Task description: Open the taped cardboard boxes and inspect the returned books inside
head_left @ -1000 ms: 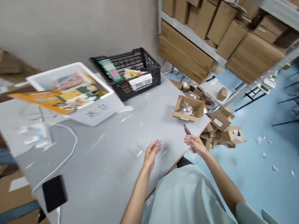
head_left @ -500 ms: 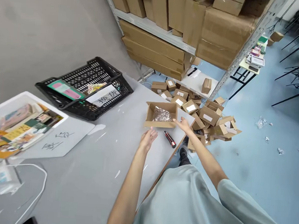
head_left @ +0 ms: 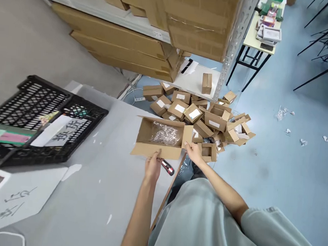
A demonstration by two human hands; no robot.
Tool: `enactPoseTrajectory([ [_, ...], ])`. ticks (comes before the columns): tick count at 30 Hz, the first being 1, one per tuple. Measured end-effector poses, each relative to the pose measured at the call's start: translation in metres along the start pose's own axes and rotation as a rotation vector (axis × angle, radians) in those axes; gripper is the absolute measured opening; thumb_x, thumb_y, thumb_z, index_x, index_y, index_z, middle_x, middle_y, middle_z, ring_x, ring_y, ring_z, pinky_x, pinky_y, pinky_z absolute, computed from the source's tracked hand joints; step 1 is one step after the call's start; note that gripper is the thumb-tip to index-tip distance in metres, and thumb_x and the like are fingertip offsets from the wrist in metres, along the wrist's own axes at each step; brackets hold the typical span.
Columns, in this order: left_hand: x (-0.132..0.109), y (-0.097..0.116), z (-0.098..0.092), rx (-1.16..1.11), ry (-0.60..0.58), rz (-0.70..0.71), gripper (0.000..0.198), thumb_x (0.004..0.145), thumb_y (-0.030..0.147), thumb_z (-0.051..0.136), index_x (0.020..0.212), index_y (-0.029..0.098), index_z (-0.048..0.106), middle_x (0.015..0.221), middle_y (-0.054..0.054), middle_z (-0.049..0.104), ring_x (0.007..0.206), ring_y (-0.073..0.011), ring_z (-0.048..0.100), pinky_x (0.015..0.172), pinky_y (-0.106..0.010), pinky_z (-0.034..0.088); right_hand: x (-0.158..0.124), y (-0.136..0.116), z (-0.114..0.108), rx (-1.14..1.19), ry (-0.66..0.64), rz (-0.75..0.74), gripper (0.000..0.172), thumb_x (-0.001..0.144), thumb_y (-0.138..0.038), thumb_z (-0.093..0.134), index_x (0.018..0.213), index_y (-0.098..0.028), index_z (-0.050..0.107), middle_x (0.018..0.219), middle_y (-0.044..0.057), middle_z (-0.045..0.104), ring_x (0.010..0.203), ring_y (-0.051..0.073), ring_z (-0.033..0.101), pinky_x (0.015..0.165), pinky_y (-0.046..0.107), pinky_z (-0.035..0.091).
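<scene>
Cardboard box [head_left: 145,148] held by 2 hands [head_left: 152,168] [head_left: 194,154], clear plastic [head_left: 166,133] inside.

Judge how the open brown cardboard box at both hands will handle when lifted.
Probably light for its size: only crumpled clear plastic shows inside the box. Its unfastened flaps may bend when gripped; its upright walls should feel fairly stiff.

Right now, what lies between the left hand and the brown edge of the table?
In the head view, a red and black knife lies on the table, between the left hand and the brown edge.
</scene>
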State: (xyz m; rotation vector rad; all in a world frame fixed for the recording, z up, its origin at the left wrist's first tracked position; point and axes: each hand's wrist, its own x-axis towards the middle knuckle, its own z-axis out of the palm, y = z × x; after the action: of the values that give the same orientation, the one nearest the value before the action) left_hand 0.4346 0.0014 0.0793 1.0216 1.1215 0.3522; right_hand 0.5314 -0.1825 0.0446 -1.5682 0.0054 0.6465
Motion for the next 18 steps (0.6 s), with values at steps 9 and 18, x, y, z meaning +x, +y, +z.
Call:
enactPoseTrajectory([
  [9, 0.026, 0.007, 0.139, 0.146, -0.307, 0.026, 0.033, 0.076, 0.04, 0.089, 0.093, 0.019, 0.069, 0.1, -0.008, 0.081, 0.103, -0.0229, 0.076, 0.1, -0.037, 0.059, 0.029, 0.008, -0.052, 0.455, 0.375, 0.055, 0.053, 0.082, -0.073, 0.081, 0.09, -0.021, 0.07, 0.096, 0.007, 0.081, 0.098, 0.028, 0.081, 0.084, 0.038, 0.071],
  [18, 0.044, 0.038, 0.184, 0.31, -0.417, -0.045, 0.05, 0.074, 0.044, 0.097, 0.11, 0.019, 0.073, 0.125, -0.017, 0.08, 0.117, -0.0311, 0.077, 0.114, -0.049, 0.055, 0.122, -0.025, -0.081, 0.479, 0.327, 0.204, 0.021, 0.096, -0.041, 0.08, 0.101, -0.024, 0.069, 0.106, 0.006, 0.085, 0.09, 0.019, 0.083, 0.084, 0.03, 0.067],
])
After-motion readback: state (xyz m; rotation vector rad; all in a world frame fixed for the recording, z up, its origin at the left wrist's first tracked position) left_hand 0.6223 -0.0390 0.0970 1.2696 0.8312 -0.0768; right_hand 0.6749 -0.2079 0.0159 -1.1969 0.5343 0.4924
